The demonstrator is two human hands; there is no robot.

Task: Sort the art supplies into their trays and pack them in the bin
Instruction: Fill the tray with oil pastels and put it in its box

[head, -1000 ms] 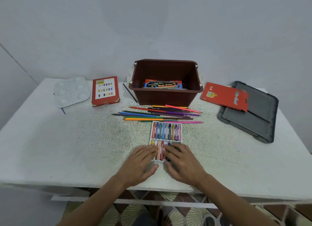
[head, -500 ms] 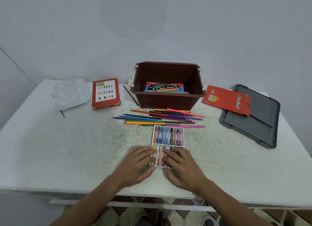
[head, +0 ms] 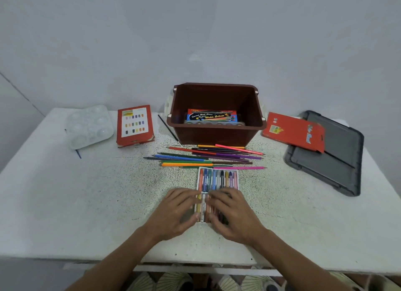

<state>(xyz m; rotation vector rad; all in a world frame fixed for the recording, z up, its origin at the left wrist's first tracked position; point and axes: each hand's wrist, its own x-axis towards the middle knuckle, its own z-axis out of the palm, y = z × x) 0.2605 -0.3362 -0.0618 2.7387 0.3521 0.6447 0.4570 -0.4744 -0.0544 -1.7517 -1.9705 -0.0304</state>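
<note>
My left hand (head: 176, 212) and right hand (head: 233, 213) lie flat, fingers spread, pressing crayons level in their tray (head: 218, 180) before me on the table (head: 86, 203). Next, I reckon, comes lifting it level into the bin (head: 217, 134).

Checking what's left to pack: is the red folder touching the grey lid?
Touching. The head view shows the red folder lying partly on the grey lid, its right end overlapping the lid's top.
</note>
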